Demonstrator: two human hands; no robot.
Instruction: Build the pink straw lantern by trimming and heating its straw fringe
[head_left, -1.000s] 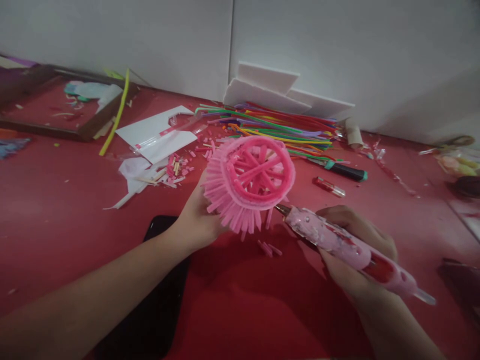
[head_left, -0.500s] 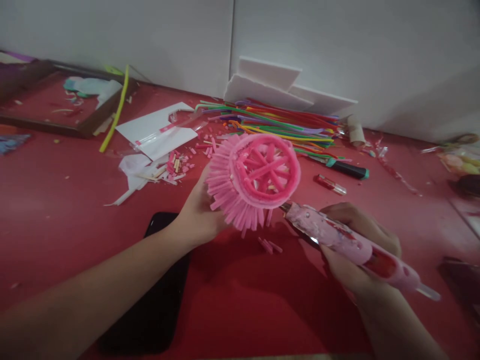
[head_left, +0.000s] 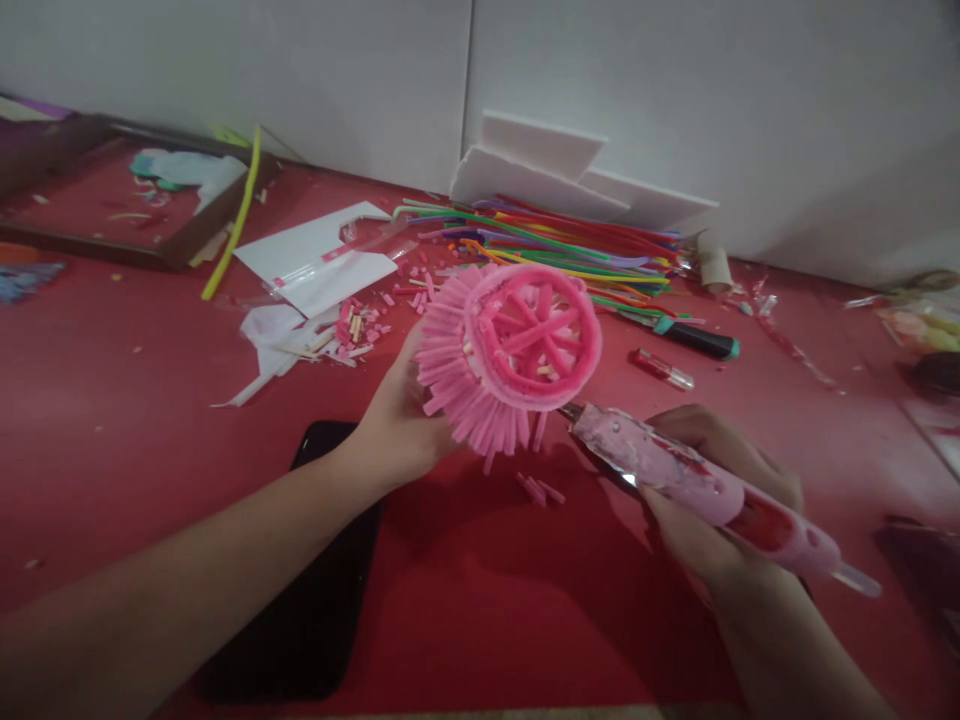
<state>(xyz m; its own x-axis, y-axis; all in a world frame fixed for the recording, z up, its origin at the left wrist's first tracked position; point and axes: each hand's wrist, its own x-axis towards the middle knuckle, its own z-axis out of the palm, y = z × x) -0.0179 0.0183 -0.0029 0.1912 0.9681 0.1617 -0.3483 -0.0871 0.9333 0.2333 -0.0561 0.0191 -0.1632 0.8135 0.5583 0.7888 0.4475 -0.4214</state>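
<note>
My left hand (head_left: 409,425) holds up a round pink craft piece (head_left: 480,400), its fingers mostly hidden behind it. Short pink pipe-cleaner pieces fan out along the left and lower side. On the face turned to me, a darker pink ring carries crossed spokes like a wheel. My right hand (head_left: 712,500) is wrapped round a pink glue gun (head_left: 660,465), a clear glue stick (head_left: 857,578) poking out of its back end. The metal nozzle (head_left: 571,412) is at the ring's lower right edge; whether it touches, I cannot tell.
Under my left arm lies a black phone (head_left: 300,600). Several cut pink pieces (head_left: 540,490) are on the red table. Behind are coloured pipe cleaners (head_left: 555,235), a black utility knife (head_left: 697,340), white boards (head_left: 540,150) and a cardboard roll (head_left: 712,262). A wooden frame (head_left: 169,250) stands far left.
Almost nothing differs. The view has shifted very slightly, and the pink craft piece appears a touch higher. Both hands keep their hold.
</note>
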